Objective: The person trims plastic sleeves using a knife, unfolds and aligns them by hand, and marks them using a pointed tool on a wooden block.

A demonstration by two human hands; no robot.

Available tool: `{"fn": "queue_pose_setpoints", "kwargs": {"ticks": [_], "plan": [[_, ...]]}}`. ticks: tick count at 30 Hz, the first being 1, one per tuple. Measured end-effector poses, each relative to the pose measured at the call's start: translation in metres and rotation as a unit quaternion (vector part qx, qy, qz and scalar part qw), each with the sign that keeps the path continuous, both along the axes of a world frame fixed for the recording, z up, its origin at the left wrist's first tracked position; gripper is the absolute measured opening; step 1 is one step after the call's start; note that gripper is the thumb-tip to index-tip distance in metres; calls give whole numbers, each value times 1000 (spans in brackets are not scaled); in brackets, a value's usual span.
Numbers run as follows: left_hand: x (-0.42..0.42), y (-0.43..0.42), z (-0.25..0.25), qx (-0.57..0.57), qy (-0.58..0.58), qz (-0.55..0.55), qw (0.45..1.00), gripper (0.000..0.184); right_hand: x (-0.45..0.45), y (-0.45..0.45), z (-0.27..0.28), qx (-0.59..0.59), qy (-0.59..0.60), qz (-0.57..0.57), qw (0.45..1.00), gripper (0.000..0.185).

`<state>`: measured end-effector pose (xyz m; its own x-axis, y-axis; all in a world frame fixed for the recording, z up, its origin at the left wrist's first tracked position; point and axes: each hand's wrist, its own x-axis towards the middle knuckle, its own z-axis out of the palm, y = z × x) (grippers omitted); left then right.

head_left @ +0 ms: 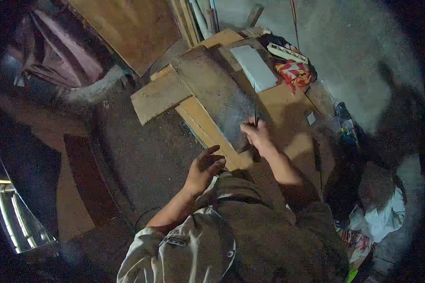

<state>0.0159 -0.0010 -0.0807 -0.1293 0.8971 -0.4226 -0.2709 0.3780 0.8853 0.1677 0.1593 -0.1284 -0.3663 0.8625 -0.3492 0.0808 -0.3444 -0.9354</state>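
My right hand (258, 137) is closed round a thin dark tool that points up and away from me, over the dark, dusty surface of a board (208, 80). My left hand (206, 169) is held near my body with its fingers apart and slightly curled, nothing visible in it. Just beyond its fingertips runs a long light wooden strip (205, 127). A short flat wooden piece (158, 98) lies crosswise at the strip's far end, left of the dark board.
A white flat panel (255, 68), a power strip (288, 53) and a red and yellow cloth (295, 74) lie at the far right. A large wooden sheet (132, 28) leans at the upper left. White bags (385, 217) are at the lower right.
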Motion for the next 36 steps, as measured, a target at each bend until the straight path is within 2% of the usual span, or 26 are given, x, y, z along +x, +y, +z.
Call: {"fn": "queue_pose_setpoints", "kwargs": {"ticks": [2,4,5,6,8,11,14,15,16,17,18,20,22,23,26,27,28,30,33,34,36], "plan": [[4,-4,-8,8,-19,18,1000,51,-9,21,-32,-25,-12,-20,999,25],[6,-5,-8,6,-65,28,997,53,-12,45,-79,33,-81,-3,996,28],[7,-3,1,3,-46,11,999,56,-11,50,-85,84,-156,15,984,30],[7,-3,-2,2,-44,10,999,56,-9,52,-94,83,-154,14,984,30],[8,-5,-13,-2,-15,-30,999,55,-2,52,-111,219,-157,-51,962,32],[11,-3,-15,-4,2,-58,998,53,22,22,-9,201,-230,-34,952,26],[11,-1,-17,60,-12,-89,994,49,67,19,-38,230,-209,-81,947,25],[11,4,-19,26,4,-115,993,47,88,20,-39,255,-268,-59,927,27],[11,5,-23,28,-2,-136,990,47,111,21,-48,251,-279,-77,924,27],[12,5,-26,67,41,-149,986,46,135,24,-59,252,-304,-95,914,29],[14,5,-33,77,-5,-132,988,45,157,27,-64,252,-328,-111,904,30],[20,10,-32,87,-57,-132,986,44,201,26,-37,283,-386,-131,868,36],[26,19,-5,14,-3,-154,988,44,260,36,-54,277,-443,-186,832,40],[22,18,-23,-16,-41,-144,989,45,291,40,-66,269,-474,-215,811,43],[29,22,-13,31,5,-169,985,48,368,47,-105,250,-541,-278,753,49],[24,22,-24,70,31,-204,976,52,388,50,-119,269,-547,-297,735,51],[23,23,-25,69,30,-209,975,52,402,50,-133,319,-531,-314,719,53],[24,25,-23,146,-30,-224,963,57,419,48,-158,510,-429,-353,657,57],[32,27,-27,105,-37,-173,979,62,453,78,-183,360,-624,-275,637,58],[33,29,-26,102,-37,-173,979,62,453,84,-186,311,-625,-256,669,58],[31,34,-21,104,140,-254,951,65,443,95,-192,212,-591,-221,746,56]]}}
